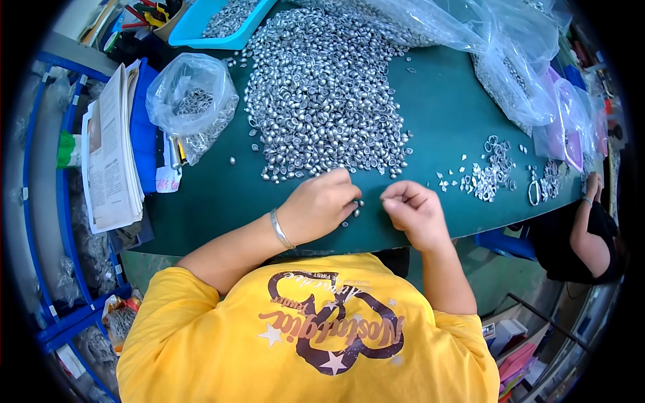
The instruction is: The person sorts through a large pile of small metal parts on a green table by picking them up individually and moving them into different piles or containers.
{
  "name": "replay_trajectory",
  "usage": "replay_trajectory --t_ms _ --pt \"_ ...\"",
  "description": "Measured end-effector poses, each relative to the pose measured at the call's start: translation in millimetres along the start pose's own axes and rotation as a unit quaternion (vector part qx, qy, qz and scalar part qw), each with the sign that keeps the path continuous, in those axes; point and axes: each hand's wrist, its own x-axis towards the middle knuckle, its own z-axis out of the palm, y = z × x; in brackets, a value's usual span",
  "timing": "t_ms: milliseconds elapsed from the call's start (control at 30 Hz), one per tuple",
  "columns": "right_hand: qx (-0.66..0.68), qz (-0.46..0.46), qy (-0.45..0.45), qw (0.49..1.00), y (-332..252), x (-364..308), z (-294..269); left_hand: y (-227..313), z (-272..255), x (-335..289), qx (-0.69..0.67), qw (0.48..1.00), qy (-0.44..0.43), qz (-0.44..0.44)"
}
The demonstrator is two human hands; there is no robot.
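A broad pile of small silver domed metal pieces (pixel 322 94) covers the middle of the green table. At its near edge my left hand (pixel 319 205), with a metal bangle on the wrist, is curled with fingers drawn together. A few loose metal pieces (pixel 356 213) lie right beside its fingertips. To the right, apart from it, my right hand (pixel 418 211) is closed with thumb and forefinger pinched together. Whatever either hand may hold is hidden or too small to name.
A plastic bag of metal parts (pixel 191 107) and stacked papers (pixel 111 148) stand left; a blue basket (pixel 242 40) is behind. Loose metal parts (pixel 487 178) and a large clear bag (pixel 510 80) lie right. Another person's arm (pixel 584 221) is at the far right.
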Motion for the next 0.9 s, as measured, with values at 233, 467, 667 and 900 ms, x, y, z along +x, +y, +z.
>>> replay_trajectory --t_ms 233,467,667,900 --pt "0.429 0.024 -0.161 0.889 10 4 -21 -3 9 -1 0.104 0.993 -0.039 0.029" --pt "0.46 0.02 -0.205 0.864 15 9 -20 6 -8 1 -0.135 0.986 0.021 -0.093" --pt "-0.249 -0.13 0.048 0.958 10 1 3 1 -13 3 -0.112 0.983 0.064 -0.132" --pt "-0.516 -0.32 0.049 0.793 15 7 16 -5 8 14 0.04 0.998 0.058 0.005"
